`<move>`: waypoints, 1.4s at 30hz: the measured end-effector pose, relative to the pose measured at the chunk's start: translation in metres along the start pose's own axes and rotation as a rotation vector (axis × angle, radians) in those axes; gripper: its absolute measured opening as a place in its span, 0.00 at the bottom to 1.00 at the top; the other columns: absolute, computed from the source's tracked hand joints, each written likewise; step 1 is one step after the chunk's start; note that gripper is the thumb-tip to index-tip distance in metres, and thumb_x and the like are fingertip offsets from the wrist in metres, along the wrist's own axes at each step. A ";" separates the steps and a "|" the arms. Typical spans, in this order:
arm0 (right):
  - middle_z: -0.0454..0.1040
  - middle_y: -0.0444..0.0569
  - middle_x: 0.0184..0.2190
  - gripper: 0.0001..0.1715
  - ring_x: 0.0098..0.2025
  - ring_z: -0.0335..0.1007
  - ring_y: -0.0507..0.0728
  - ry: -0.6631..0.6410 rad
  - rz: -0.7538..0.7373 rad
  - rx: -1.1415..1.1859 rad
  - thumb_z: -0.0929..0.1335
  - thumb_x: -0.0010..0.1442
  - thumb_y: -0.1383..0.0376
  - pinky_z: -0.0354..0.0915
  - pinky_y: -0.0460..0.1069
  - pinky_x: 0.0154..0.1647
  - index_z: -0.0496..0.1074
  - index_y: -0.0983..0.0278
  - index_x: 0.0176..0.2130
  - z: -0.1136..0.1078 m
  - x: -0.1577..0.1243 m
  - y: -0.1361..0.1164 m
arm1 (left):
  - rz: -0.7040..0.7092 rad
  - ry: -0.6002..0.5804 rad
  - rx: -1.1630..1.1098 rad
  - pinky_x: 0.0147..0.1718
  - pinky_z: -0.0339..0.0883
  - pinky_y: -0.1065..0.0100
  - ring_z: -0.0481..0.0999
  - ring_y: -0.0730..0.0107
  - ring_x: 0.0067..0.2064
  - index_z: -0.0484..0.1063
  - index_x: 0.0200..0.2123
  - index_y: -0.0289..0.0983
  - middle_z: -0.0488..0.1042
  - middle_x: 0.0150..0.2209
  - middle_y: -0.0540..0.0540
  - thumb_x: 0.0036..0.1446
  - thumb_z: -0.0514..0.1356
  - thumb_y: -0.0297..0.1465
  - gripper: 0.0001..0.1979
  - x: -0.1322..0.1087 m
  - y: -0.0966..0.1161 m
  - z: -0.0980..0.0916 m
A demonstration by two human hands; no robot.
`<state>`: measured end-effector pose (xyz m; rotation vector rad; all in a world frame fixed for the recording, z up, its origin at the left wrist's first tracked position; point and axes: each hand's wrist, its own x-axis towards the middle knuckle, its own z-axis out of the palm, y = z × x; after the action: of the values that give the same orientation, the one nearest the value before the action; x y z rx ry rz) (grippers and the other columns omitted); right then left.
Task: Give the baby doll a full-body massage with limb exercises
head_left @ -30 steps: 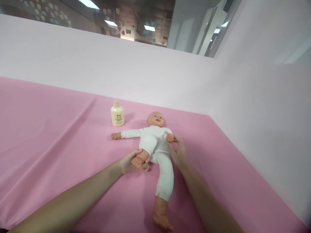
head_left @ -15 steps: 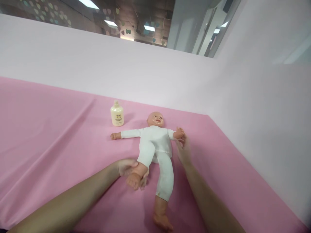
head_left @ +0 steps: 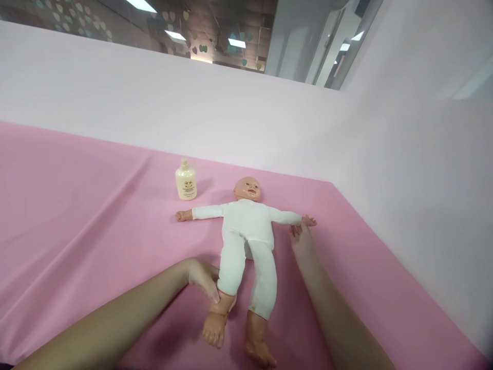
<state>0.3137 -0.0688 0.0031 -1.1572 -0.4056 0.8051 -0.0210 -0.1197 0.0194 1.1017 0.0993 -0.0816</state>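
Observation:
A baby doll in white clothing lies on its back, arms spread out to both sides and head toward the wall. My left hand is wrapped round the doll's lower leg on the left, its thumb on top at the ankle and most fingers hidden underneath. At the doll's outstretched arm on the right, my right hand pinches the wrist between thumb and fingers. The doll's other leg rests straight, with nothing touching it.
A cream pump bottle with dark print stands left of the doll's head. Pink cloth with a few creases covers the surface. White walls rise behind and at the right, with a window above.
My right hand has moved outward to the right, and the doll's arm there is now stretched out. My left hand has lowered the held leg, which now extends straighter toward me.

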 end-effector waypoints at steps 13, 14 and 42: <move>0.69 0.54 0.58 0.33 0.56 0.70 0.62 -0.287 -0.585 -0.308 0.71 0.58 0.51 0.67 0.60 0.56 0.63 0.58 0.58 0.024 -0.062 -0.020 | 0.343 -0.022 -0.283 0.47 0.69 0.40 0.65 0.62 0.26 0.62 0.25 0.42 0.63 0.12 0.49 0.40 0.57 0.65 0.31 0.005 -0.021 -0.025; 0.71 0.54 0.56 0.31 0.55 0.70 0.62 -0.308 -0.640 -0.371 0.71 0.58 0.51 0.67 0.60 0.56 0.65 0.59 0.56 0.024 -0.064 -0.017 | 0.361 0.019 -0.304 0.48 0.68 0.41 0.65 0.62 0.27 0.62 0.26 0.41 0.62 0.13 0.50 0.43 0.56 0.64 0.30 0.005 -0.018 -0.025; 0.67 0.52 0.63 0.35 0.62 0.67 0.60 -0.167 -0.429 -0.139 0.71 0.58 0.51 0.66 0.60 0.60 0.63 0.55 0.61 0.017 -0.038 -0.021 | 0.003 -0.308 0.004 0.42 0.74 0.47 0.80 0.44 0.37 0.75 0.36 0.35 0.78 0.30 0.39 0.41 0.69 0.52 0.28 0.005 -0.012 -0.009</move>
<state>0.2843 -0.0896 0.0329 -1.0809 -0.8278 0.5033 -0.0175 -0.1172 0.0046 1.0815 -0.1785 -0.2480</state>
